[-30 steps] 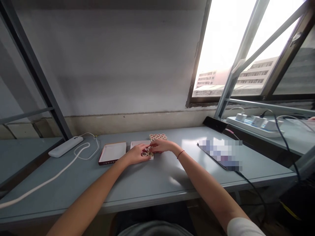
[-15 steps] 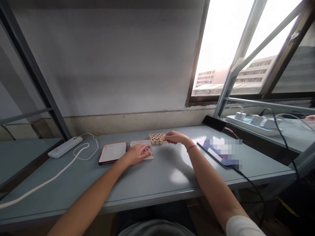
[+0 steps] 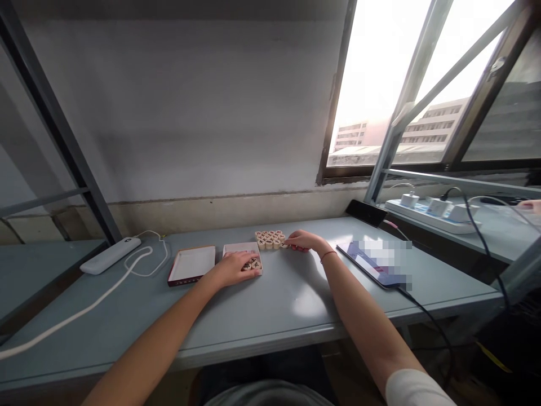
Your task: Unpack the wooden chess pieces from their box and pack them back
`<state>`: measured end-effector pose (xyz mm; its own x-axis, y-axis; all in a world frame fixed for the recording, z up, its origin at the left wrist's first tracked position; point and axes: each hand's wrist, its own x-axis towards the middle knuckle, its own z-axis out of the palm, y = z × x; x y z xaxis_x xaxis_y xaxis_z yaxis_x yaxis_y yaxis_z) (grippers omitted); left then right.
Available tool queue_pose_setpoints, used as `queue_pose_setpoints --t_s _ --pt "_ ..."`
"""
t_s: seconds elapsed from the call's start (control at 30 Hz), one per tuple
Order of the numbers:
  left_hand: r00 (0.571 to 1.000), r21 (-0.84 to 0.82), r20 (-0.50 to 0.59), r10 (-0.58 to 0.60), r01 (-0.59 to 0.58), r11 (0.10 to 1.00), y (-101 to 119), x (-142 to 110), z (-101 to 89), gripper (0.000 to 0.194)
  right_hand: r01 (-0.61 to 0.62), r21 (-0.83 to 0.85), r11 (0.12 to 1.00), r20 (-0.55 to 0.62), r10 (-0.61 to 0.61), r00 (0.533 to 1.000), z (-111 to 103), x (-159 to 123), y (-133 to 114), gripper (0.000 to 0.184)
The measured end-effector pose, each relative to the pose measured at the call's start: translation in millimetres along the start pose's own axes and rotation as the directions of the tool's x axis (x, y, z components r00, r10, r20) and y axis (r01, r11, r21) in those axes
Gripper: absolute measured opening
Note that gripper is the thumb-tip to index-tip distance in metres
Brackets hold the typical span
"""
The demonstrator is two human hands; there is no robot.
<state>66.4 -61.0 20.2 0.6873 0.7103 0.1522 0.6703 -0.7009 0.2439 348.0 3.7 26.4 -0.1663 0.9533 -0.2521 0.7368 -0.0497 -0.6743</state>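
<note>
My left hand (image 3: 231,268) lies over a shallow white box (image 3: 240,247), fingers stretched out and thumb spread apart along its near side. Round wooden Chinese chess pieces (image 3: 254,263) with dark characters show inside, between the thumb and fingers; the palm hides the rest. Right of the box's far corner, several more Chinese chess pieces (image 3: 269,241) stand close together in rows. At the right end of that group, my right hand (image 3: 305,241) pinches one piece between its fingertips, low to the table. Something red shows under its curled fingers.
The box lid (image 3: 194,264) lies inside up on the left. Beyond it are a white power bank (image 3: 110,255) and a white cable (image 3: 88,307). A tablet (image 3: 374,265) lies right of my forearm, with a black phone-like object (image 3: 366,212) behind it and a power strip (image 3: 431,215) farther right.
My right hand has shifted slightly, with the piece in its fingertips now in sight beside the rows. In the box, the pieces by my left fingers lie differently.
</note>
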Motion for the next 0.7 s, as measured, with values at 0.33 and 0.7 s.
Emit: queue_pose_setpoints --t_s 0.33,0.7 --pt "1.000 -0.107 -0.011 0.013 -0.014 0.994 2 2 -1.8 0.049 0.057 -0.062 0.996 -0.060 -0.061 0.996 2 -7 -11 0.028" --pt "0.996 -0.263 -0.091 0.018 -0.041 0.964 1 2 -0.2 0.056 0.475 -0.184 0.861 0.253 -0.426 0.869 47 -15 -62 0.019"
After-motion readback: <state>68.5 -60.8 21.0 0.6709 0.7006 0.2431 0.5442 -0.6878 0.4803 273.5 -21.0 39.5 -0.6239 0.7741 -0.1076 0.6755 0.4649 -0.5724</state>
